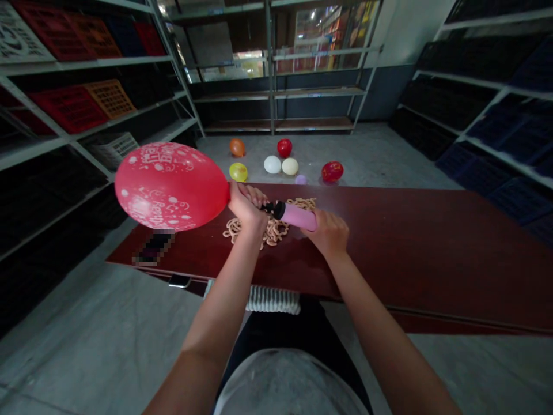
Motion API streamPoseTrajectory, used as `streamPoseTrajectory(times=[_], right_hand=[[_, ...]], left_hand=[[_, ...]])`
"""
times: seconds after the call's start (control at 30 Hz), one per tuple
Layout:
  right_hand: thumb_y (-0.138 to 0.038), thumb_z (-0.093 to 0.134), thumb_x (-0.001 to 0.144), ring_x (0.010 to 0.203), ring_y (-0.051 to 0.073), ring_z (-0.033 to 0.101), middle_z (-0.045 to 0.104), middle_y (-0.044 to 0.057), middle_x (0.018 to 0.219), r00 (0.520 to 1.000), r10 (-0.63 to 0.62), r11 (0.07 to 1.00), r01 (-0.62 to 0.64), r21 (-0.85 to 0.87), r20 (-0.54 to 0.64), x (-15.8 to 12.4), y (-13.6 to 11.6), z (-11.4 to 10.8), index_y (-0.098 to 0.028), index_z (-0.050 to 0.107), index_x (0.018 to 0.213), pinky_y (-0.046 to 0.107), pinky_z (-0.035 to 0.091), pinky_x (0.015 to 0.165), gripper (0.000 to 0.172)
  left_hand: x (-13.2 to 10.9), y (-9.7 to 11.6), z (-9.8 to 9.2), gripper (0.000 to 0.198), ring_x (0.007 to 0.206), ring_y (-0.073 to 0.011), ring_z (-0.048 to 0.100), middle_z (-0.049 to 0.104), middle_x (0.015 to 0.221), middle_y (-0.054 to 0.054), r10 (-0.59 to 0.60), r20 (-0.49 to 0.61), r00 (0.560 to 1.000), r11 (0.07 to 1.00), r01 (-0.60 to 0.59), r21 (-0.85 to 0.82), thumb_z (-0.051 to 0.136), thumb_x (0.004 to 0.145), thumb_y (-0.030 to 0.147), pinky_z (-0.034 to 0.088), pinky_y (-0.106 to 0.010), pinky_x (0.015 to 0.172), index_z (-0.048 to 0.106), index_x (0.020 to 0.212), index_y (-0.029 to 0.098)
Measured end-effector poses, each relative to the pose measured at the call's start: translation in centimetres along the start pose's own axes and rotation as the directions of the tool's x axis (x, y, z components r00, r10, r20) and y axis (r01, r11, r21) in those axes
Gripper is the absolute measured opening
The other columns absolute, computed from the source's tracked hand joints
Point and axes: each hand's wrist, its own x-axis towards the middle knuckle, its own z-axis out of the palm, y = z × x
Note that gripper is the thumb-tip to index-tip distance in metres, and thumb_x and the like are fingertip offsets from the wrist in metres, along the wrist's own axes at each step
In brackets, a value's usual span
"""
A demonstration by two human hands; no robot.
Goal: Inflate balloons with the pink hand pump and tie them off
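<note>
A large red balloon point(170, 185) with white printing points out to the left, inflated. My left hand point(248, 206) is closed around its neck, where it meets the black nozzle end of a pink hand pump point(298, 215). The fingers hide the joint between balloon and nozzle. Wrapped round the pump's right end is my right hand point(329, 231). Beneath both hands, a pile of uninflated tan balloons point(273, 233) lies on the dark red table point(410, 242).
A blurred-out dark phone-like object point(153, 248) lies at the table's left. Several inflated balloons rest on the floor beyond, among them an orange one point(237, 147) and a dark red one point(332, 171). Shelves with crates point(69, 106) stand left and right; a metal rack point(272, 95) stands behind.
</note>
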Motion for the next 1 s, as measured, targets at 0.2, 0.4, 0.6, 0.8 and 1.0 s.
streamPoseTrajectory(times=[0.2, 0.4, 0.6, 0.8, 1.0], right_hand=[[-0.046, 0.065, 0.083, 0.081, 0.027, 0.064, 0.072, 0.010, 0.088, 0.989, -0.150, 0.987, 0.150, -0.058, 0.001, -0.2, -0.2, -0.1, -0.021, 0.067, 0.099, 0.036, 0.044, 0.074, 0.029], [-0.044, 0.067, 0.085, 0.084, 0.028, 0.064, 0.073, 0.011, 0.093, 0.965, -0.257, 0.962, 0.251, -0.111, -0.044, -0.8, 0.5, 0.2, -0.024, 0.067, 0.105, 0.038, 0.046, 0.077, 0.029], [-0.037, 0.063, 0.089, 0.087, 0.026, 0.064, 0.071, 0.008, 0.090, 0.941, -0.324, 0.937, 0.306, -0.169, -0.093, -0.7, 1.0, -1.0, -0.021, 0.066, 0.106, 0.035, 0.046, 0.080, 0.024], [-0.036, 0.060, 0.089, 0.086, 0.024, 0.068, 0.073, 0.008, 0.099, 0.960, -0.259, 0.960, 0.243, -0.136, -0.108, 0.4, 4.2, -1.8, -0.021, 0.066, 0.111, 0.033, 0.048, 0.072, 0.027], [-0.040, 0.052, 0.089, 0.078, 0.027, 0.073, 0.076, 0.006, 0.096, 0.987, -0.115, 0.988, 0.102, -0.115, -0.111, -1.7, 8.5, -1.1, -0.033, 0.069, 0.115, 0.036, 0.053, 0.063, 0.032]], left_hand=[[0.4, 3.9, -2.5, 0.051, 0.032, -0.0068, 0.019, 0.018, 0.039, 0.004, -0.003, -0.068, 0.998, 0.999, 0.000, -0.042, 0.040, 0.101, 0.026, 0.012, -0.030, 0.045, 0.022, 0.053, 0.018], [1.6, 6.9, -5.9, 0.046, 0.034, -0.0057, 0.020, 0.016, 0.043, 0.003, 0.031, -0.059, 0.998, 0.999, -0.033, -0.033, 0.043, 0.094, 0.020, 0.013, -0.030, 0.047, 0.017, 0.056, 0.017], [3.5, 9.1, -6.7, 0.042, 0.035, -0.0072, 0.015, 0.015, 0.041, 0.005, 0.048, -0.101, 0.994, 0.996, -0.055, -0.071, 0.044, 0.087, 0.016, 0.015, -0.025, 0.042, 0.016, 0.056, 0.017], [3.9, 6.4, -2.6, 0.046, 0.035, -0.0080, 0.015, 0.017, 0.042, 0.005, 0.000, -0.069, 0.998, 0.992, -0.008, -0.125, 0.041, 0.096, 0.023, 0.015, -0.025, 0.041, 0.021, 0.055, 0.018], [2.6, -1.7, 2.9, 0.047, 0.033, -0.0079, 0.021, 0.020, 0.041, 0.005, -0.161, -0.050, 0.986, 0.983, 0.156, -0.092, 0.042, 0.099, 0.026, 0.014, -0.026, 0.042, 0.025, 0.055, 0.019]])
